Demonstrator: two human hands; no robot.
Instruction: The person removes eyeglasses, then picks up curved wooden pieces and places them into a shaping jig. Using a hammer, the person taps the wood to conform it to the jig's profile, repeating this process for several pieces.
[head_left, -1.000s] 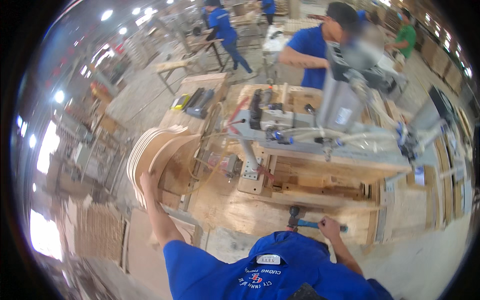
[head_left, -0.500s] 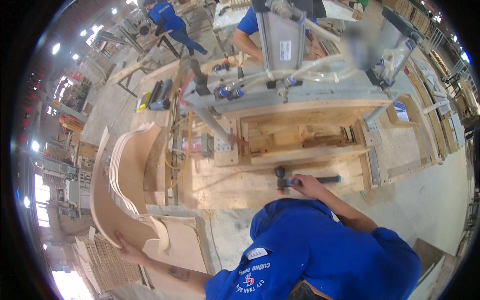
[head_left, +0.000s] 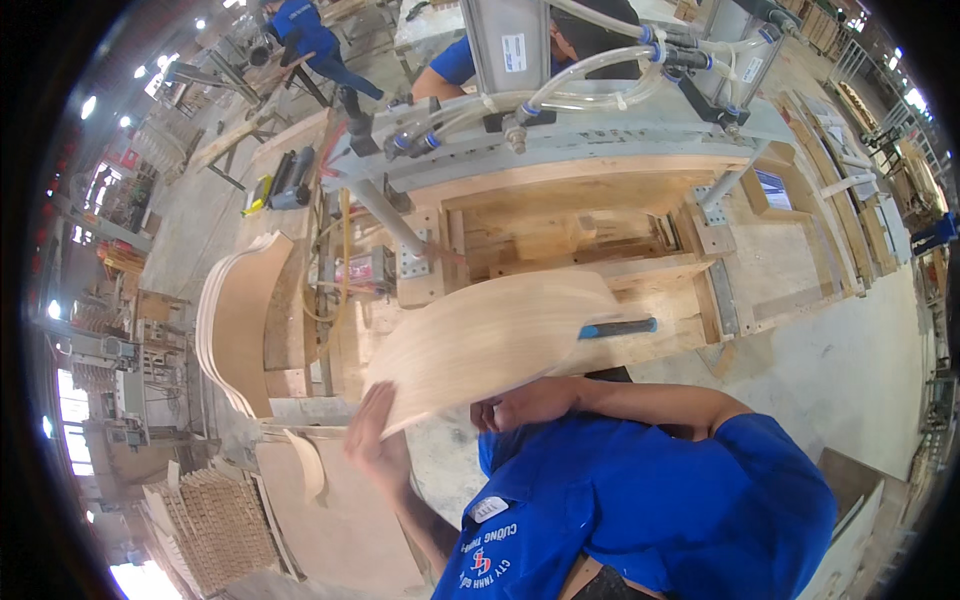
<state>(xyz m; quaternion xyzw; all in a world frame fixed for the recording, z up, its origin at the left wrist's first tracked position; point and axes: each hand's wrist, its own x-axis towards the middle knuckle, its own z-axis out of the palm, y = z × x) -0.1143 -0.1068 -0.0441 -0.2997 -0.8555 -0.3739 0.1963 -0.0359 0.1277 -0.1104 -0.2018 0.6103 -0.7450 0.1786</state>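
Note:
A curved, pale plywood panel (head_left: 480,340) is held up over the front of the wooden bench. My left hand (head_left: 380,435) grips its left end, fingers over the face. Close under the panel's lower edge is my right hand (head_left: 525,403), its fingers curled; what they hold, if anything, is hidden. A dark handle with blue ends (head_left: 618,328) pokes out from behind the panel, the rest of that mallet covered by it. Beyond the panel stands a press frame with a wooden mould (head_left: 560,225) below its metal beam (head_left: 580,150).
Several curved plywood panels (head_left: 235,320) stand nested at the left. Below them lie flat sheets (head_left: 340,500) with a small curved offcut (head_left: 307,465). Air hoses (head_left: 600,75) and cylinders top the press. A co-worker's arm (head_left: 440,85) shows behind it; another person (head_left: 315,45) is farther off.
My left hand has carried one curved panel from the left stack rightward over the bench. My right hand has left the mallet and come nearer my body, beside the panel.

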